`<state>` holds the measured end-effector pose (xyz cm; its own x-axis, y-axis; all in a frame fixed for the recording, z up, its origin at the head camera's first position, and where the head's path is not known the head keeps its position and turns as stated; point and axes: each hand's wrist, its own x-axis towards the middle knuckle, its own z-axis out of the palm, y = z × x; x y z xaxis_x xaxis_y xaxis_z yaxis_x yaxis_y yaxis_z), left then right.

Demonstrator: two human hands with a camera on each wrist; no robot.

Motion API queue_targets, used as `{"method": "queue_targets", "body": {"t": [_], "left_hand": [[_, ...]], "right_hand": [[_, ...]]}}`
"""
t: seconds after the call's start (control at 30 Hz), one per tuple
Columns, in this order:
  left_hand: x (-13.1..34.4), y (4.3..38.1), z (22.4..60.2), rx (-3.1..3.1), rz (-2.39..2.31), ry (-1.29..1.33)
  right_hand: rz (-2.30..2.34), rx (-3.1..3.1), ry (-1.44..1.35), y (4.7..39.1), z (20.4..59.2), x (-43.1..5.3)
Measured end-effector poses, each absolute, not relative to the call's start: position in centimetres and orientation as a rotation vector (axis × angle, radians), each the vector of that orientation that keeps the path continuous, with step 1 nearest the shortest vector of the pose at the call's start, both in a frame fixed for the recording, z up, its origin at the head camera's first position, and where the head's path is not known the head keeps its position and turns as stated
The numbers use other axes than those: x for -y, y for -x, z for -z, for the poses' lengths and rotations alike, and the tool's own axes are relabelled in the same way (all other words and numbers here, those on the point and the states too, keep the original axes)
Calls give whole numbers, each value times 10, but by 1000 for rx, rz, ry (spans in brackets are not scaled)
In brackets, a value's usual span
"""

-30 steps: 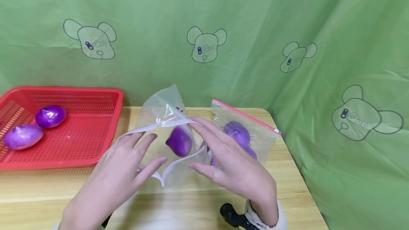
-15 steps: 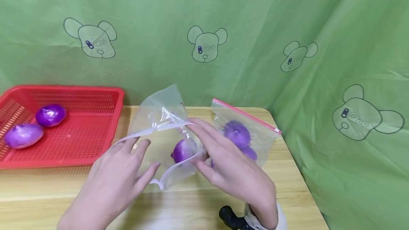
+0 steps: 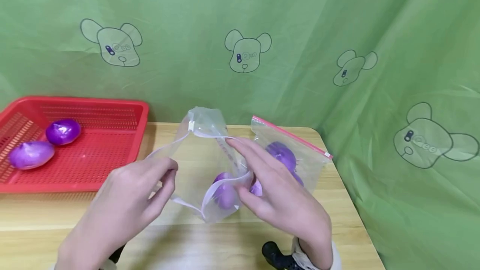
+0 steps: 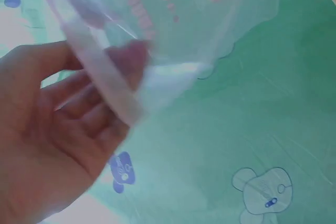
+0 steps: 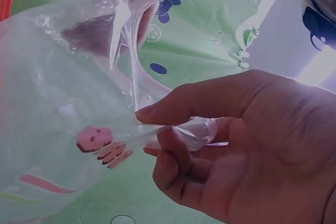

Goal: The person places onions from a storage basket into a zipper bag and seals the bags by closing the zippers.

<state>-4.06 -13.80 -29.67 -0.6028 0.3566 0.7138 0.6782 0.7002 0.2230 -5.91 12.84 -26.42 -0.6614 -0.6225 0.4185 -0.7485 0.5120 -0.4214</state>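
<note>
A clear zip bag (image 3: 204, 122) with a pale lilac rim is spread between my two hands in the head view. One purple onion (image 3: 224, 193) lies low in it, partly behind the near rim. My left hand (image 3: 131, 195) holds the left side of the rim, with its fingers bent; the left wrist view, blurred, has the rim running across them. My right hand (image 3: 281, 195) pinches the right side between thumb and forefinger, plain in the right wrist view. Behind my right hand lies a second clear bag (image 3: 311, 170) with a red zip strip and purple onions, partly covered.
A red plastic basket (image 3: 112, 145) stands at the left with two purple onions (image 3: 31, 154) in it. The wooden table (image 3: 348, 228) ends at the right beside a green cloth (image 3: 300, 20) that hangs behind. A black object (image 3: 275, 255) is at my right wrist.
The onion in the lilac-rimmed bag has dropped lower and to the right. My left fingers, spread before, have bent in towards the thumb. The bag's mouth has changed shape.
</note>
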Motion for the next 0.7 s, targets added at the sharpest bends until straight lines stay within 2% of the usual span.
{"method": "queue_targets", "body": {"t": [0.37,0.7], "left_hand": [[157,75,306,2049,693,626],[228,120,366,2322,653,247]], "right_hand": [[-830,2582,-1144,64,268,-132],[-837,2678,-1146,72,272,-130]]}}
